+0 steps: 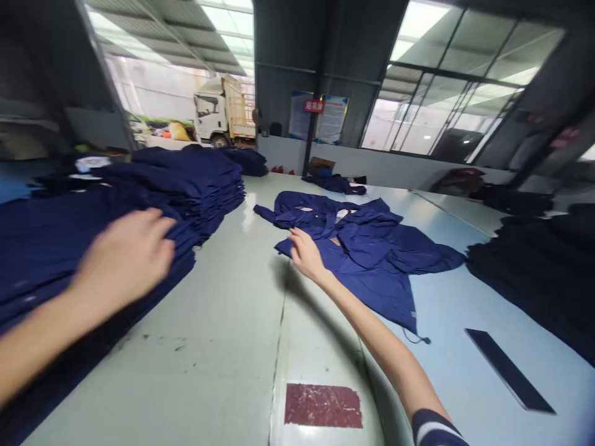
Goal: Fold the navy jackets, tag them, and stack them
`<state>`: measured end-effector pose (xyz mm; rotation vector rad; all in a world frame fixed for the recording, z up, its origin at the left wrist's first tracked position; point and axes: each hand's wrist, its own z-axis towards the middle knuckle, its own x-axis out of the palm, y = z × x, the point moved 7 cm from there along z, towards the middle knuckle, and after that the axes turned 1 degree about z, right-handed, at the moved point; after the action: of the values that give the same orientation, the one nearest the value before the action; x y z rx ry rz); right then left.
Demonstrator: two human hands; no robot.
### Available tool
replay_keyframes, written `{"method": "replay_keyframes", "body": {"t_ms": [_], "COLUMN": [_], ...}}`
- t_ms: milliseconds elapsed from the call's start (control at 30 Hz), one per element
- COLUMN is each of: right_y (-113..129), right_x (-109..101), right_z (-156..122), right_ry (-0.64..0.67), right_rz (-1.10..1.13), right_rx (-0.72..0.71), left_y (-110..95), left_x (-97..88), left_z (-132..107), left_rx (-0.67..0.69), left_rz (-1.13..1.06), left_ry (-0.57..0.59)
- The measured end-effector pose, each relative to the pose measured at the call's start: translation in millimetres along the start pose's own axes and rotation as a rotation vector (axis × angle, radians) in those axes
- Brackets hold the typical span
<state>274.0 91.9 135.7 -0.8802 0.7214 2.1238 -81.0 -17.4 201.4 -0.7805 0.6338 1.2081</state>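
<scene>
Navy jacket [372, 251] lies spread, unstacked, on the desk [223, 347]; the garment pile [186, 186] at left is already stacked. Your right hand [307, 255] is at the jacket's left edge, can't tell if gripping; your blurred left hand [125, 260], fingers apart, is over the pile.

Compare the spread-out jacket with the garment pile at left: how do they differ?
The jacket is spread out loosely, while the pile is stacked in many layers. The pile rises well above the table; the jacket lies low on it. Both are dark blue cloth.
</scene>
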Motion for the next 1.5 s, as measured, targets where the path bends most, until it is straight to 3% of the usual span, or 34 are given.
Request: {"method": "replay_keyframes", "body": {"t_ms": [67, 133, 200, 267, 367, 433, 500, 600, 733, 800, 900, 1000, 1133, 1200, 1300, 1400, 1500], "right_y": [-90.9, -163.5, -213.9, -247.5, -281.5, -296.2, -303.4, -301.9, -287.7, -267.6, -212.6, -138.5, -55.7, -47.5, -60.2, -63.9, -56.0], "right_x": [-30.2, -49.5, -58.7, -59.1, -48.0, -37.3, -30.6, -38.4, -71.6, -97.6, -135.0, -151.0, -140.9, -150.0, -171.5, -162.2, -143.6], "right_z": [-55.4, -103.8, -138.8, -157.9, -167.3, -170.2, -173.2, -177.4, -170.2, -158.9, -150.3, -169.5, -238.0, -275.2, -311.4, -326.1, -334.3], "right_ry": [0.002, 0.063, 0.134, 0.176, 0.193, 0.194, 0.138, -0.089, -0.326, -0.451, -0.582, -0.450, 0.070, 0.076, -0.102, -0.066, 0.054], "right_rz": [-0.124, -0.259, -0.346, -0.372, -0.362, -0.356, -0.323, -0.193, -0.027, 0.062, 0.220, 0.403, 0.750, 0.711, 0.310, 0.028, -0.047], "right_rx": [0.243, 0.503, 0.693, 0.796, 0.852, 0.843, 0.794, 0.707, 0.697, 0.676, 0.596, 0.543, 0.599, 0.691, 0.729, 0.648, 0.556], "left_y": [-99.1, -195.3, -282.3, -349.8, -405.6, -417.7, -418.6, -414.5, -413.3, -411.2, -406.2, -403.6, -397.6, -389.9, -367.5, -334.7, -294.2], "left_x": [95.7, 183.5, 253.4, 307.2, 365.7, 389.5, 401.7, 407.2, 402.7, 397.1, 384.0, 364.5, 332.1, 314.5, 284.3, 247.3, 210.2], "left_z": [25.7, 36.2, 34.7, 26.7, 12.6, 5.9, 2.7, 2.1, 2.4, 4.4, 8.3, 9.4, 0.1, -11.2, -34.5, -65.9, -107.1], "left_rx": [0.282, 0.417, 0.506, 0.543, 0.510, 0.483, 0.470, 0.462, 0.457, 0.407, 0.312, 0.287, 0.371, 0.440, 0.516, 0.572, 0.653], "left_rz": [-0.125, -0.270, -0.372, -0.423, -0.421, -0.398, -0.384, -0.378, -0.412, -0.456, -0.502, -0.539, -0.605, -0.624, -0.611, -0.570, -0.467], "left_ry": [0.137, 0.256, 0.338, 0.412, 0.509, 0.521, 0.499, 0.488, 0.458, 0.403, 0.314, 0.271, 0.294, 0.334, 0.390, 0.433, 0.528]}}
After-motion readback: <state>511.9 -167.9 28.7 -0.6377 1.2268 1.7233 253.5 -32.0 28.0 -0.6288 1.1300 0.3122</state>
